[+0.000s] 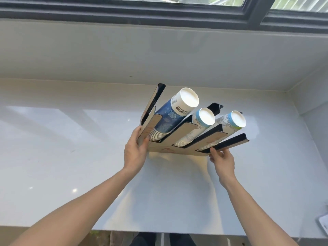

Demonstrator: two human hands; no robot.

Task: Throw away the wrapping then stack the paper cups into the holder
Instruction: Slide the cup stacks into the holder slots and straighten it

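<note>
A black and tan cup holder with three slots stands on the white counter, tilted back. A tall dark blue stack of paper cups fills the left slot. A white and light blue stack sits in the middle slot, and a white, blue and green stack sits in the right slot. My left hand grips the holder's left front corner. My right hand holds its right front edge from below. No wrapping is in view.
A white wall and sill rise behind the counter under a dark window frame. The counter's side wall closes in on the right. A small printed item lies at the counter's right front edge.
</note>
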